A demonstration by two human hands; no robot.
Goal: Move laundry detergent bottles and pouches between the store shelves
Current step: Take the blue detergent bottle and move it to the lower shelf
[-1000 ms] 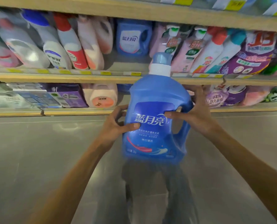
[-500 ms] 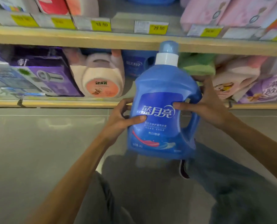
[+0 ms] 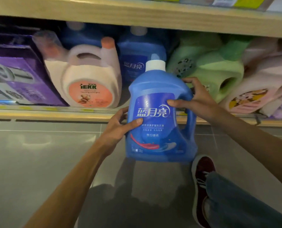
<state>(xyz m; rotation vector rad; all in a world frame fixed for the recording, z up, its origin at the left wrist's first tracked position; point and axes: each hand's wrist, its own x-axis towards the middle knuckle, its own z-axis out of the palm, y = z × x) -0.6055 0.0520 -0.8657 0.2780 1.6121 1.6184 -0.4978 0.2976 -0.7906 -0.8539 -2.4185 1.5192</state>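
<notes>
Blue detergent bottle (image 3: pixel 160 119) was upright in the air in front of the bottom shelf (image 3: pixel 54 113), white collar and blue cap up, label facing the camera. Left hand (image 3: pixel 119 127) gripped its left side, thumb on the label; right hand (image 3: pixel 198 101) gripped the shoulder by the handle. Behind it on the shelf stood another blue bottle (image 3: pixel 137 63), between a pink jug (image 3: pixel 91 84) and green jugs (image 3: pixel 216 69).
</notes>
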